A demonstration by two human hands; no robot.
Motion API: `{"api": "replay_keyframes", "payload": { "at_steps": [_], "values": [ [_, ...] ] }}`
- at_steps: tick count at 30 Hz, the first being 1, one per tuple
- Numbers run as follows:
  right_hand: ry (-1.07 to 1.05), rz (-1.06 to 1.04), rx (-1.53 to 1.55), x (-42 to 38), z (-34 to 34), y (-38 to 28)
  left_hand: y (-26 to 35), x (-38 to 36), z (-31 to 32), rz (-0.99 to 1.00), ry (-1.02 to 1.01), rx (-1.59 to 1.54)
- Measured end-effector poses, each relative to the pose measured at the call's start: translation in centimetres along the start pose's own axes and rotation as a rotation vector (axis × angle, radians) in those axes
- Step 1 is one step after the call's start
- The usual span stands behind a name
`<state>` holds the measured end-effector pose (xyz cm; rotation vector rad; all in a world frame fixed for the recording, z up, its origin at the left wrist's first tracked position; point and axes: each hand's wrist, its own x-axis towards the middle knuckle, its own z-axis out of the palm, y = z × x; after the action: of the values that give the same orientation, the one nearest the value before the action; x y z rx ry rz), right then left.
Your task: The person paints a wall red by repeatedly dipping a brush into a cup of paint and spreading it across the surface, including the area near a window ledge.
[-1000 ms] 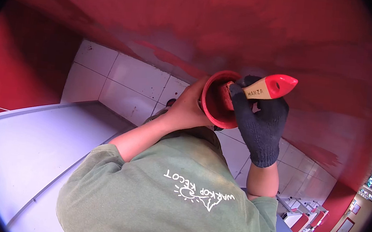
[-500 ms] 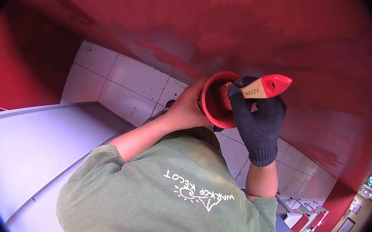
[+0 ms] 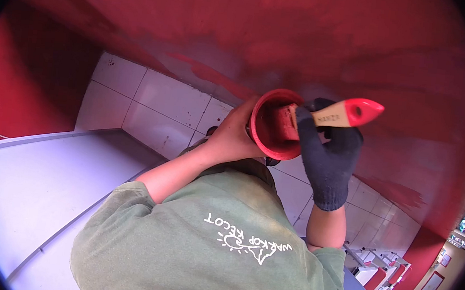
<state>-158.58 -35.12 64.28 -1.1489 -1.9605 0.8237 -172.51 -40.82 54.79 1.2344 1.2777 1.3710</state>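
My bare left hand (image 3: 235,129) is wrapped round the side of a red paint cup (image 3: 257,136), whose open mouth faces me. Red paint coats its inner wall. In a dark knitted glove, my right hand (image 3: 329,160) grips a paintbrush (image 3: 333,115) by its pale wooden handle, which has a red tip and dark lettering. The brush's red-coated head lies inside the mouth of the cup, near the right rim. Some of the gloved fingers are hidden behind the handle.
Ahead stands a wall (image 3: 243,28) with patchy red paint. White floor tiles (image 3: 158,99) with dark spots run along its foot. A pale tabletop (image 3: 56,178) lies at my left. Framed items (image 3: 429,288) hang on a wall at the far right.
My right hand has shifted slightly to the right with the paintbrush, so more of the brush's head shows at the cup's rim. The left hand and cup have stayed nearly still.
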Motion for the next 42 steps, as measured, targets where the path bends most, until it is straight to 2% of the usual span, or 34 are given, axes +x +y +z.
{"api": "replay_keyframes", "payload": {
  "at_steps": [5, 7, 9, 11, 13, 15, 16, 17, 21, 25, 30, 34, 35, 36, 37, 39, 41, 42],
  "values": [
    [0.141, 0.146, 0.094, 0.0, -1.7, 0.2, 0.2, -0.1, 0.0, 0.022, 0.027, 0.040],
    [0.227, 0.287, 0.258, 0.2, -2.2, 0.3, -0.1, -0.1, -0.1, -0.061, 0.000, -0.003],
    [0.255, 0.272, 0.187, 0.3, -2.3, 1.6, -0.2, -0.1, -0.1, -0.051, 0.005, 0.010],
    [0.112, 0.309, 0.228, -0.1, -2.9, 3.2, 0.1, 0.3, 0.2, -0.003, -0.034, 0.007],
    [0.101, 0.270, 0.356, -0.3, -2.6, 4.9, 0.1, 0.8, 0.5, 0.034, -0.035, 0.019],
    [0.125, 0.289, 0.533, -0.1, -2.4, 5.6, -0.3, 1.2, 0.8, -0.032, -0.048, -0.030],
    [0.109, 0.392, 0.589, -0.1, -2.8, 5.6, -0.6, 1.3, 0.9, 0.002, -0.061, -0.009],
    [0.082, 0.496, 0.654, -0.3, -3.2, 5.5, 0.0, 1.4, 1.1, -0.060, -0.106, 0.058],
    [0.131, 0.566, 0.810, -0.6, -4.0, 5.5, 0.7, 1.6, 2.1, -0.040, -0.110, -0.008],
    [0.114, 0.552, 0.857, -1.2, -5.0, 6.6, 0.9, 2.4, 2.8, -0.110, -0.190, 0.003],
    [0.194, 0.521, 0.865, -2.0, -6.9, 7.4, 0.2, 3.0, 4.7, -0.104, -0.211, -0.056],
    [0.228, 0.526, 0.873, -2.9, -9.0, 9.3, 0.4, 3.9, 7.2, -0.004, -0.233, 0.023],
    [0.203, 0.523, 0.851, -2.2, -3.0, 7.0, -1.4, 3.3, 0.9, 0.062, -0.236, 0.075],
    [0.233, 0.517, 0.822, -2.2, -2.6, 7.8, -2.7, 3.5, 1.0, -0.105, -0.245, -0.057],
    [0.261, 0.508, 0.797, -2.3, -2.5, 7.9, -3.0, 3.4, 1.2, -0.110, -0.221, -0.061],
    [0.230, 0.491, 0.775, -2.8, -4.1, 8.7, -2.6, 3.6, 3.6, 0.045, -0.181, -0.088],
    [0.289, 0.280, 0.564, -3.2, -4.1, 8.9, -3.1, 3.3, 3.8, 0.025, -0.152, -0.090],
    [0.340, 0.282, 0.601, -3.9, -4.0, 9.8, -3.8, 2.9, 4.4, 0.033, -0.173, -0.089]
  ]
}}
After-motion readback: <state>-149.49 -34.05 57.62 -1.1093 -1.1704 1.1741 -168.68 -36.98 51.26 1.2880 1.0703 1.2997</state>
